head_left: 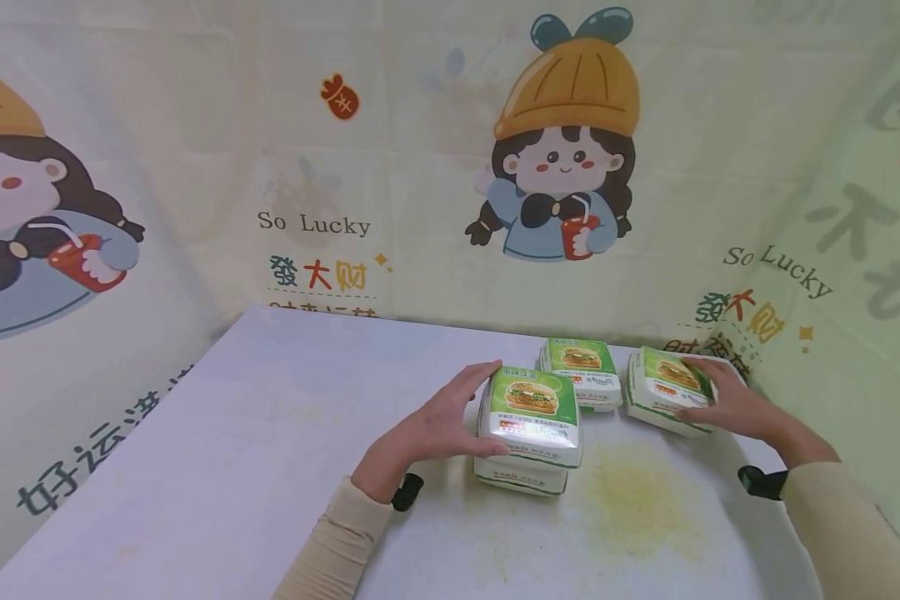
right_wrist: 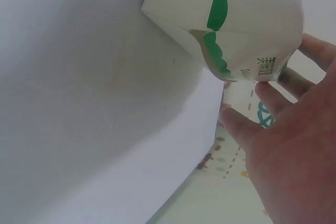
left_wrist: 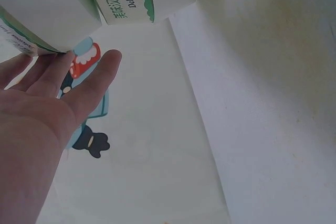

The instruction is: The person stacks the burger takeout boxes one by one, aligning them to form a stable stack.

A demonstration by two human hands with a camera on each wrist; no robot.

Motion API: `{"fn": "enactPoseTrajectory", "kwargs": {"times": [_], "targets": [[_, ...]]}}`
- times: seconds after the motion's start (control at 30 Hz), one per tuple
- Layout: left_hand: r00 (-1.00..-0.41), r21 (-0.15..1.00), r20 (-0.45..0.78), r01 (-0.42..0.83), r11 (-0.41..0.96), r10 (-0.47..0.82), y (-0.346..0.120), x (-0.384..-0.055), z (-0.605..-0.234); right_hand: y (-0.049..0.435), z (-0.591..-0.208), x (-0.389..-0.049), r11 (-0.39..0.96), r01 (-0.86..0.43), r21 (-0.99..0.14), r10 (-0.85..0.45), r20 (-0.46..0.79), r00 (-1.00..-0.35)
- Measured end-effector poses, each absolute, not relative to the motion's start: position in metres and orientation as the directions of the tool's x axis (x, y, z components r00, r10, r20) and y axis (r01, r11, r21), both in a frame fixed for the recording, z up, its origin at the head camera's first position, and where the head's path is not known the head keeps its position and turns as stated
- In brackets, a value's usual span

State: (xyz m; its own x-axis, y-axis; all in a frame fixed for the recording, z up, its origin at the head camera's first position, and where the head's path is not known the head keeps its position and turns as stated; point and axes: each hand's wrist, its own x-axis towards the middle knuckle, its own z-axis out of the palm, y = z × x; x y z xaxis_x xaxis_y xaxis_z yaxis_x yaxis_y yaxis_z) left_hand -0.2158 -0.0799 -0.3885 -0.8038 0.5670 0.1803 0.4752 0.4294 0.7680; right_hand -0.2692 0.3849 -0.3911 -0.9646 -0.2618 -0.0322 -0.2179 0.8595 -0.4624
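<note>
My left hand (head_left: 435,421) grips a green and white burger box (head_left: 532,408), its thumb on the near side and its fingers at the far left edge. Directly below it, a second burger box (head_left: 521,477) shows only its lower front. My right hand (head_left: 738,404) holds another burger box (head_left: 663,383) by its right side, and that box sits at an angle near the back right. Between them, slightly behind, stands a further burger box (head_left: 592,392), partly hidden by the left-hand one. In the right wrist view, fingertips (right_wrist: 268,93) touch the lid side of the held carton.
The white table (head_left: 270,433) spreads to the left and front, with a yellowish stain (head_left: 645,500) at the right. A printed cloth (head_left: 420,167) with cartoon figures hangs along the table's back and sides. Black wrist cameras (head_left: 407,492) sit at both sleeves.
</note>
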Motion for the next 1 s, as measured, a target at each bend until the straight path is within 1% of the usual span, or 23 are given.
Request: {"fn": "enactPoseTrajectory", "kwargs": {"times": [0.23,0.43,0.63,0.8,1.0], "targets": [[-0.806,0.772,0.184,0.473,0.424,0.563,-0.08,-0.216,-0.388,0.389,-0.388,-0.264,0.86,-0.227,-0.457,-0.245,0.02,-0.969],[-0.808,0.765,0.187,0.477,0.434,0.559,-0.08,-0.215,-0.388,0.388,-0.381,-0.26,0.854,-0.259,-0.452,-0.254,0.071,-0.964],[-0.814,0.774,0.169,0.459,0.436,0.555,-0.081,-0.214,-0.388,0.383,-0.373,-0.255,0.846,-0.272,-0.459,-0.252,0.105,-0.962],[-0.812,0.776,0.17,0.46,0.433,0.558,-0.08,-0.214,-0.388,0.377,-0.366,-0.25,0.833,-0.262,-0.487,-0.233,0.119,-0.965],[-0.802,0.755,0.192,0.49,0.437,0.566,-0.081,-0.215,-0.389,0.368,-0.359,-0.244,0.818,-0.268,-0.509,-0.216,0.159,-0.963]]}}
